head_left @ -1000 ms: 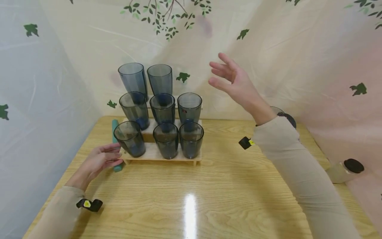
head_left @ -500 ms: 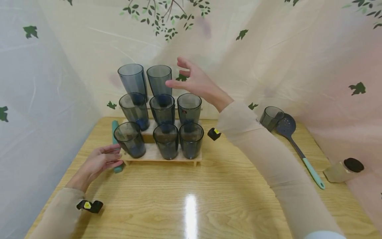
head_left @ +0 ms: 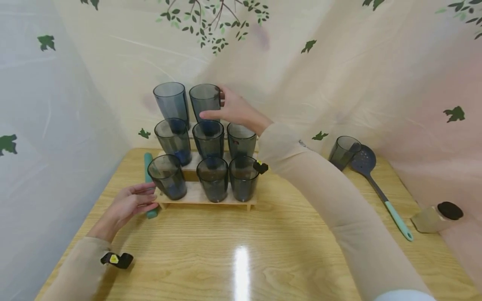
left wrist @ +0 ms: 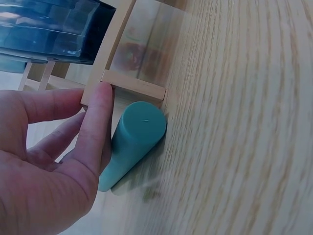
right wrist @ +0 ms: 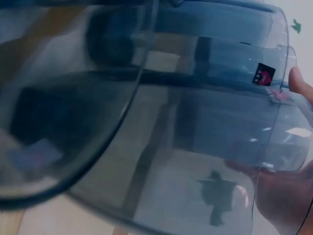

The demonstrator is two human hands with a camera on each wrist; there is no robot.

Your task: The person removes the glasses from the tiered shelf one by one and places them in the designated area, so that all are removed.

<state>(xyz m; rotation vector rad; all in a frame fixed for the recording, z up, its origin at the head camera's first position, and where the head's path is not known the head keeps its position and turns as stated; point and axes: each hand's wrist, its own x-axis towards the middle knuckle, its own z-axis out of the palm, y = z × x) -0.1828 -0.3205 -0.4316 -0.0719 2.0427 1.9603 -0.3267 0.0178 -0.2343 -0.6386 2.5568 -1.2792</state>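
A tiered wooden rack (head_left: 196,195) bears several smoky blue-grey drinking glasses on its three steps. My right hand (head_left: 238,109) grips the right-hand tall glass (head_left: 203,98) on the top step, thumb across its front and fingers behind its right side. In the right wrist view, part of this hand (right wrist: 286,198) shows through and beside clear glass. The other tall glass (head_left: 170,102) stands just to its left. At the rack's lower left end, my left hand (head_left: 128,204) pinches the corner of the bottom step. A teal rod (left wrist: 143,125) lies beneath those fingers.
On the right of the wood-grain table (head_left: 211,259) are a short glass (head_left: 340,154), a slotted spoon (head_left: 380,190) with a mint handle and a dark-lidded jar (head_left: 433,219). Shorter glasses fill the middle and front steps. A leaf-patterned cloth (head_left: 286,75) hangs behind.
My right hand has swung left from beside the rack to the right-hand top glass and closed around it. The left hand has stayed at the rack's corner.
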